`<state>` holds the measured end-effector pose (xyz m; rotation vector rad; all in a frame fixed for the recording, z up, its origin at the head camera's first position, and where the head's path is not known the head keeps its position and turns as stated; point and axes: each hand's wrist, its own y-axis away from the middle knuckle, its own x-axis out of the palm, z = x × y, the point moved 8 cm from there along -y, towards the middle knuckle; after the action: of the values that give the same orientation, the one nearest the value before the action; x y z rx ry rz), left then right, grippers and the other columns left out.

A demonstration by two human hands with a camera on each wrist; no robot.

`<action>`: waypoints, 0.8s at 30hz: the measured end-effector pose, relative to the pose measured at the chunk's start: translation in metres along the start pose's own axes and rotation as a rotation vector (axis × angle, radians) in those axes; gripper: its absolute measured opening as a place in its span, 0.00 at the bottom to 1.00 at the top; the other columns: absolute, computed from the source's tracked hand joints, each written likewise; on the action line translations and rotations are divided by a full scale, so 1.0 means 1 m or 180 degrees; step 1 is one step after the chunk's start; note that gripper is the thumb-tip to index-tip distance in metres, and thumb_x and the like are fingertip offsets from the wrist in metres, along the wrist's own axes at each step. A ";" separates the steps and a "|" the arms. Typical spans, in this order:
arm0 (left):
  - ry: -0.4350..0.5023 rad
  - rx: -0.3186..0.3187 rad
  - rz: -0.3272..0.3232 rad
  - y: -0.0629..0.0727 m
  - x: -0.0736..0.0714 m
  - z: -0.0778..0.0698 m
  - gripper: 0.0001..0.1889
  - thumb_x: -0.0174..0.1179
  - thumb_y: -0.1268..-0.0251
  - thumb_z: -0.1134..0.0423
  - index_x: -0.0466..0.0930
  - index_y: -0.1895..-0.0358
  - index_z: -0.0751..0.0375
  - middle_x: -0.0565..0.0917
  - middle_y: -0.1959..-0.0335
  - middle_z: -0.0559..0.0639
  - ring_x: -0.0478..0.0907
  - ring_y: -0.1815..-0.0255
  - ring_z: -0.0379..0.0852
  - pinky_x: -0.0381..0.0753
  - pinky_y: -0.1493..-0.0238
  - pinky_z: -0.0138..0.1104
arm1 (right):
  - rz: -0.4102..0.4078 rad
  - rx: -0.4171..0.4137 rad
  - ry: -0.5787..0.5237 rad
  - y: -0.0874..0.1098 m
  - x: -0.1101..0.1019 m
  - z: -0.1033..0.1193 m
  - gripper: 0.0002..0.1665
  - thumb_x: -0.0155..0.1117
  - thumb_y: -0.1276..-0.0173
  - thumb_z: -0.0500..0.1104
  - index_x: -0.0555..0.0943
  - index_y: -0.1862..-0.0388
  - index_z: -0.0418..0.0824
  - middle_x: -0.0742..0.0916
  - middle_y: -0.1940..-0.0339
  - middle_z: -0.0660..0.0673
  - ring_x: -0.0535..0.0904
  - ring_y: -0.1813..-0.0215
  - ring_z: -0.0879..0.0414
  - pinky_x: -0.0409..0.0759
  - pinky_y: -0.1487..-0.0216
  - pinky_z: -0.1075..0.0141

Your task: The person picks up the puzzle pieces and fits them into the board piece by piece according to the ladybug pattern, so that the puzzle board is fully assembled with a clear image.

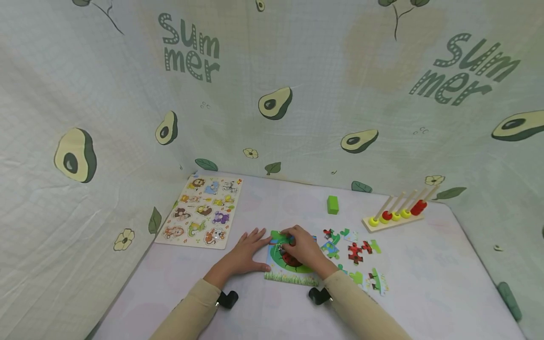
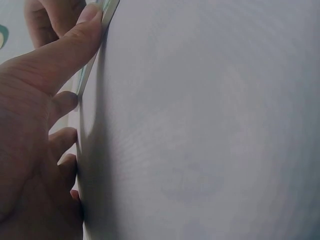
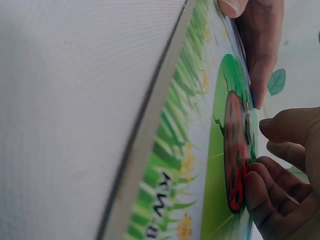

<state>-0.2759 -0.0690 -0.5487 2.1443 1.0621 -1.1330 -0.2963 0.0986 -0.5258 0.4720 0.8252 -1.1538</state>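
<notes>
Lying beneath right grip, hold unclear: puzzle board; left grip splayed, touching edge

Left sleeve: long, plain, pale beige cloth, lightly creased, cuff ending at the wrist. Right sleeve: same colour and cut. Left wrist camera: small, black, elbow-shaped housing at the cuff's inner side. Right wrist camera: black, compact, rounded outer end, worn likewise. Left grip: bare hand. Right grip: bare hand.
</notes>
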 end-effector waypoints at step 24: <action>-0.0018 0.0011 -0.0009 -0.002 0.002 0.002 0.48 0.70 0.43 0.35 0.64 0.21 0.50 0.54 0.17 0.55 0.44 0.17 0.59 0.40 0.19 0.55 | -0.0163 0.0224 -0.0234 0.021 -0.023 -0.023 0.21 0.70 0.30 0.40 0.82 0.39 0.41 0.83 0.59 0.47 0.73 0.68 0.61 0.74 0.68 0.66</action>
<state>-0.2775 -0.0687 -0.5513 2.1419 1.0616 -1.1424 -0.2886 0.1363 -0.5241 0.4660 0.7385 -1.2436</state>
